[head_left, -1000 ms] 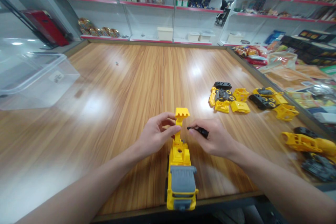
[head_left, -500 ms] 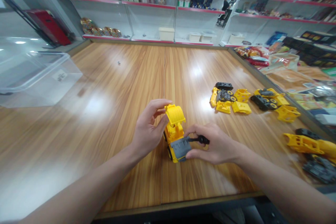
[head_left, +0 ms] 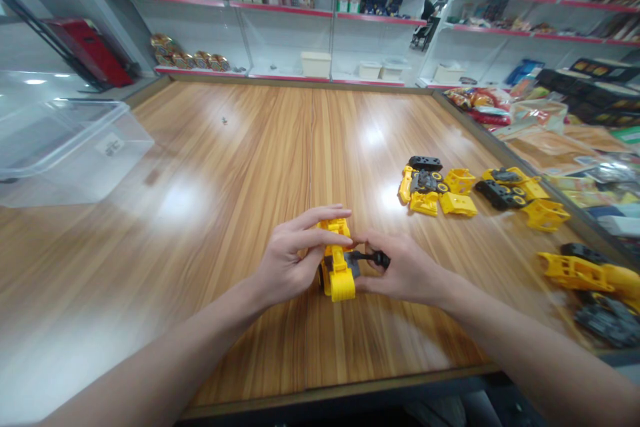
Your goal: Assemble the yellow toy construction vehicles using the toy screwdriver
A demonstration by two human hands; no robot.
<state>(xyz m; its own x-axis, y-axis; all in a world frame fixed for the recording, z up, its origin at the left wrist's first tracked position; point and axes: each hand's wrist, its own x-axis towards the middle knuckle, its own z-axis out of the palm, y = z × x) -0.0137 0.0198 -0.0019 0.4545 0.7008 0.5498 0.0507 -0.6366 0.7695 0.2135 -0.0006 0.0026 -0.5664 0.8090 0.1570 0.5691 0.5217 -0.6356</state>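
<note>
Near the table's front edge, a yellow toy construction vehicle (head_left: 338, 273) sits on the wooden table (head_left: 200, 147) between both forearms. The left hand (head_left: 293, 260) arches over it and grips it, fingers (head_left: 320, 217) stretched across its top, while the right hand (head_left: 405, 268) pinches a small black screwdriver (head_left: 381, 259) between thumb and fingertips, the shaft aimed at the toy's grey section (head_left: 353, 264). Loose yellow and black toy parts (head_left: 435, 187) lie at two o'clock, a yellow toy body (head_left: 575, 268) at three, and a clear plastic tub (head_left: 65, 153) at nine.
</note>
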